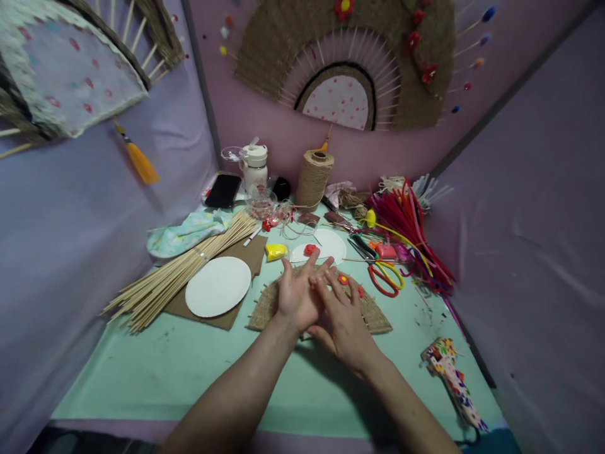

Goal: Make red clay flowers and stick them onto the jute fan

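Note:
My left hand (297, 295) is turned palm up above a woven jute fan piece (378, 315) on the mint table, its fingers stretched out. My right hand (344, 315) lies palm down beside it, fingers extended, its fingertips resting against the left palm and fingers. Something small may lie between them, but I cannot make it out. Small red flowers (343, 279) sit on the woven piece just past my fingertips. A white paper disc (331, 243) with a red lump (310, 250) on it lies behind the hands.
A bundle of wooden skewers (179, 274) and a white disc (217, 287) on brown card lie at left. Red-and-yellow scissors (385, 277), red pipe cleaners (409, 230) and a patterned glue gun (451, 375) lie at right. A twine spool (314, 176), a bottle (254, 165) and a phone (223, 190) stand behind.

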The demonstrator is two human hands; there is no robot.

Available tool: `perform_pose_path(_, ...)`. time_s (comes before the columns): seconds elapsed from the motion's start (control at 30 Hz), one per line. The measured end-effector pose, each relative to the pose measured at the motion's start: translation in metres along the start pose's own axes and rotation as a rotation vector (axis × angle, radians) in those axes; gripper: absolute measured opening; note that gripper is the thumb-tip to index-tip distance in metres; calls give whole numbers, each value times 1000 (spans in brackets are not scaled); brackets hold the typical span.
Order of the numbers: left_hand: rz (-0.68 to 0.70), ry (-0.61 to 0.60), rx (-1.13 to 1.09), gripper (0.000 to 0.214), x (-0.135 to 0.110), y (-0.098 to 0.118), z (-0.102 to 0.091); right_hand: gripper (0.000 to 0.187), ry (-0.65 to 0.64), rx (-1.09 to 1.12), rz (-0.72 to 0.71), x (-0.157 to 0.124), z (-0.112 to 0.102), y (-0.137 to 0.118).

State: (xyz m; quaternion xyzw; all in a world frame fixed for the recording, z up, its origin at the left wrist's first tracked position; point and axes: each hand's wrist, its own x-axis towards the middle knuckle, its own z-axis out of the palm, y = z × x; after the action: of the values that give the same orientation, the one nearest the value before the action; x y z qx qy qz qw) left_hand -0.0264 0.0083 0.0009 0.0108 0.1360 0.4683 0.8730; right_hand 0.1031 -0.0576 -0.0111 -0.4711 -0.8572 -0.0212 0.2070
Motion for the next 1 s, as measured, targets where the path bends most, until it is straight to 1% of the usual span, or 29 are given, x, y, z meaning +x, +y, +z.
perform_pose_path(0.1,15,0,5,77,0,0,-1,81,-51,18,-58,-2,-1,-1)
perform_pose_path(0.17,30,-20,-5,75,1,0,-1,81,-32,8,-37,-3,0,0)
perform_pose_path(0.27,-13,-31,-14,75,0,-1,0,82,15,1,18,-2,0,1)
perform_pose_path(0.33,-34,-15,-7,77,0,-2,1,84,-13,25,-9,-2,0,-1)
perform_pose_path(0.4,-17,-12,-3,78,0,-1,1,85,-48,48,-52,-3,0,-2)
perform_pose_path(0.47,2,-31,-9,76,0,-1,1,84,-23,43,-41,-4,-1,-2)
perform_pose_path(0.57,-28,-40,-16,74,-1,-2,1,84,35,34,22,-3,0,1)
perform_pose_path(0.7,-34,-31,-17,78,0,-6,2,82,-26,82,-38,0,2,2)
perform_pose_path(0.77,-30,-46,-22,79,1,-7,1,82,-5,75,8,0,3,1)
perform_pose_path(0.83,-54,-41,-16,79,2,-7,0,84,9,69,42,0,4,0)
perform_pose_path(0.93,-66,-30,-14,82,3,-5,-1,87,-45,81,-35,-1,4,0)
perform_pose_path(1.0,-34,-38,-35,84,3,-4,-2,87,-51,71,-30,-3,5,1)
